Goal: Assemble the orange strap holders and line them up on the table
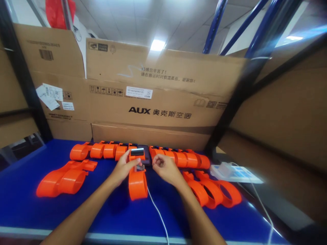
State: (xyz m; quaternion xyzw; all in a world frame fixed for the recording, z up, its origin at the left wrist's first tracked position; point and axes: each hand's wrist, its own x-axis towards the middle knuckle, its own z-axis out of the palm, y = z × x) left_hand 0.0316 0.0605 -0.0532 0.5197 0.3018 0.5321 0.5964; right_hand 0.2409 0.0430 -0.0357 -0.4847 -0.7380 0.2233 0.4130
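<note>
My left hand (pixel 125 166) grips an orange plastic tape dispenser (pixel 138 185) over the middle of the table. It has a wide open ring at the bottom, a black strip and a pale toothed edge at the top, and a small grey metal part below my thumb. Just right of it, my right hand (pixel 166 166) is closed, thumb and fingers curled together. Whether anything small is between them I cannot make out. A dark flat rectangular device (pixel 146 154) lies behind my hands, partly hidden.
Several orange dispensers stand in a left back row (pixel 97 150) and a right back row (pixel 181 159). More orange pieces lie at left (pixel 62 180) and right (pixel 212 194). A white cable (pixel 158 211) crosses the blue table (pixel 107 217). Cardboard (pixel 158 98) walls the back; a power strip (pixel 235 173) sits right.
</note>
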